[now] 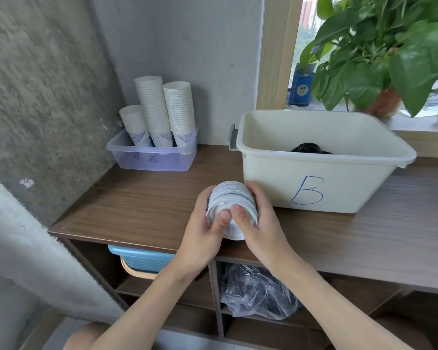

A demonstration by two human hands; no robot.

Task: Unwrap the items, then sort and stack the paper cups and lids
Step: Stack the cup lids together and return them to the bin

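As our left hand (202,232) and right hand (262,223) wrap the stack of white lids (232,202) from both sides, thumbs pressing its near face, we hold it over the wooden counter (142,205); the cream bin (352,180) stands at two o'clock, the paper cups (162,109) at eleven.

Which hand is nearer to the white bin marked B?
Right. The right hand grips the stack of lids on the side facing the white bin, with its fingertips close to the bin's front corner. The left hand grips the stack's opposite side, farther away.
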